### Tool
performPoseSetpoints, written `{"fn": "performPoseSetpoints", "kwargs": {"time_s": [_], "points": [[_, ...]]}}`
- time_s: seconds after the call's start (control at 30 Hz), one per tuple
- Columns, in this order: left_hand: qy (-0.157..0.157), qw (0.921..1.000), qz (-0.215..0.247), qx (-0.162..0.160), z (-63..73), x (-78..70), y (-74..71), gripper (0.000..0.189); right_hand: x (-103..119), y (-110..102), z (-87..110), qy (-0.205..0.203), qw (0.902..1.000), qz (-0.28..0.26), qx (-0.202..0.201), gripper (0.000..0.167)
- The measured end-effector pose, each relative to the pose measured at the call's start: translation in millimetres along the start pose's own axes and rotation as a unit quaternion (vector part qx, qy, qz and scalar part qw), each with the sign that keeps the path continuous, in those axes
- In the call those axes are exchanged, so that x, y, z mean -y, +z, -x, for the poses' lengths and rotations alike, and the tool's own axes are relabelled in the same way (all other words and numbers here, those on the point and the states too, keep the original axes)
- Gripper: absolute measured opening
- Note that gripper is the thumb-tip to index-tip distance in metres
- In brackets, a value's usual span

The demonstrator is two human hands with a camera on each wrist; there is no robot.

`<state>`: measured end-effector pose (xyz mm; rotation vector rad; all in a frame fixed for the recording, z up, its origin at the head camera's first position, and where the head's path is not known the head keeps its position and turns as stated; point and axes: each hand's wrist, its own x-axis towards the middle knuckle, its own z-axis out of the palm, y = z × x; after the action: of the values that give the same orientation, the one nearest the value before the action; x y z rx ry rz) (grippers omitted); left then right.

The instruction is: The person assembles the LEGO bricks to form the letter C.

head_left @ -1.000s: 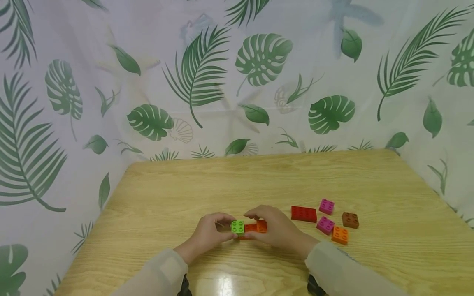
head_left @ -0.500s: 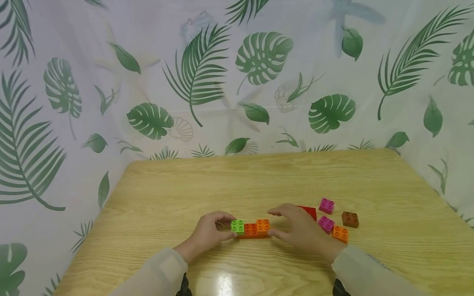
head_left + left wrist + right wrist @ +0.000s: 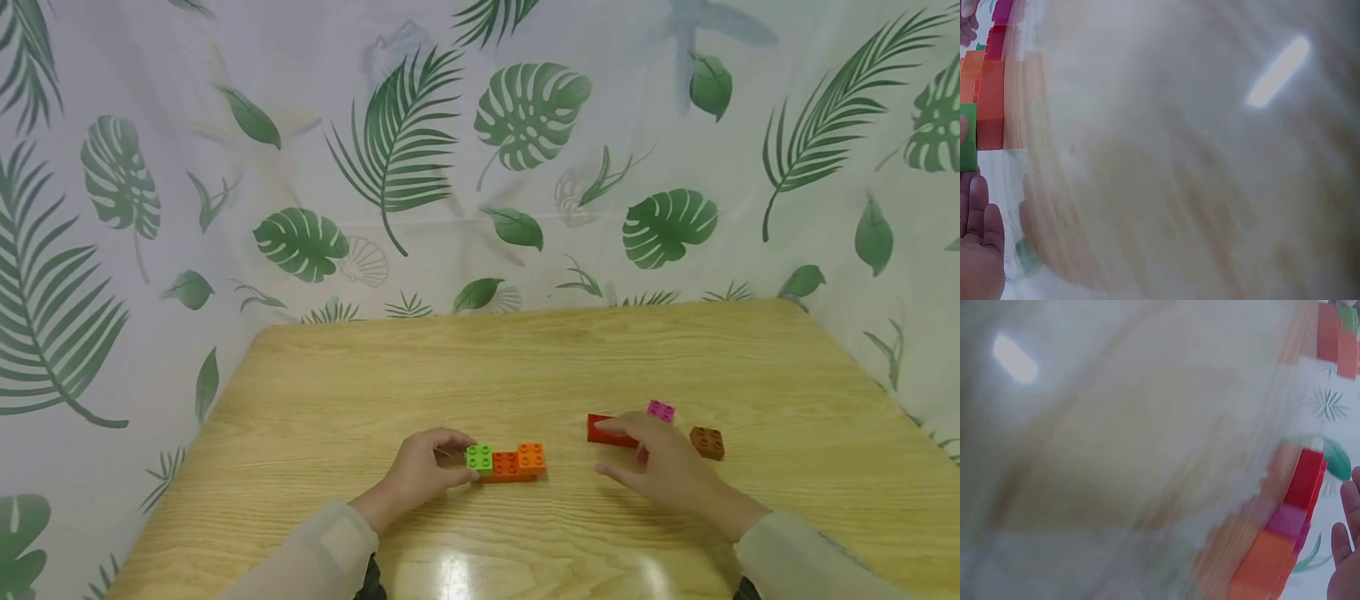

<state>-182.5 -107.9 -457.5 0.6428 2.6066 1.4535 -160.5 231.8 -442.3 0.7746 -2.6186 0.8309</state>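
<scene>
My left hand (image 3: pixel 420 467) pinches the lime green toy brick (image 3: pixel 479 459) at its left side, thumb in front and fingers behind. That brick is stacked on the left end of a long red-orange brick (image 3: pixel 506 463), and an orange brick (image 3: pixel 531 458) tops its right end. To the right, my right hand (image 3: pixel 663 467) hovers above the loose bricks, thumb and fingers spread with nothing between them. Below it are a long red brick (image 3: pixel 602 429), partly covered, a magenta brick (image 3: pixel 1288 520) and a loose orange brick (image 3: pixel 1260 565) that the hand hides in the head view.
Another magenta brick (image 3: pixel 661 410) lies behind the right hand. A brown brick (image 3: pixel 707 443) sits to its right. The wooden table (image 3: pixel 375 375) meets a leaf-print cloth (image 3: pixel 427 208) at the back and sides.
My right hand has let go of the stacked bricks' right end and moved right, over the loose bricks. The left hand stays at the green brick.
</scene>
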Motion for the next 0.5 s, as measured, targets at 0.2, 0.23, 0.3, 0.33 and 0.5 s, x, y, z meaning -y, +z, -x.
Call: {"fn": "performPoseSetpoints", "kwargs": {"time_s": [0.2, 0.23, 0.3, 0.33, 0.5], "points": [[-0.005, 1.0000, 0.004, -0.001, 0.3, 0.5, -0.3, 0.032, -13.5, -15.8, 14.8, 0.017, 0.9996, 0.023, -0.005, 0.048], [-0.005, 1.0000, 0.004, -0.001, 0.3, 0.6, -0.3, 0.033, -15.3, -18.2, 17.3, 0.017, 0.9994, 0.028, -0.007, 0.048], [-0.007, 1.0000, 0.005, 0.000, 0.0, 0.7, -0.3, 0.033, -18.2, -22.9, 21.9, 0.013, 0.9989, 0.042, -0.013, 0.048], [-0.007, 1.0000, 0.005, 0.000, -0.1, 1.1, -0.1, 0.033, -19.4, -25.0, 24.1, 0.013, 0.9986, 0.049, -0.014, 0.048], [-0.014, 0.9999, 0.004, 0.000, -0.8, 1.2, 0.4, 0.033, -25.5, -33.8, 34.4, 0.023, 0.9971, 0.072, -0.013, 0.047]]}}
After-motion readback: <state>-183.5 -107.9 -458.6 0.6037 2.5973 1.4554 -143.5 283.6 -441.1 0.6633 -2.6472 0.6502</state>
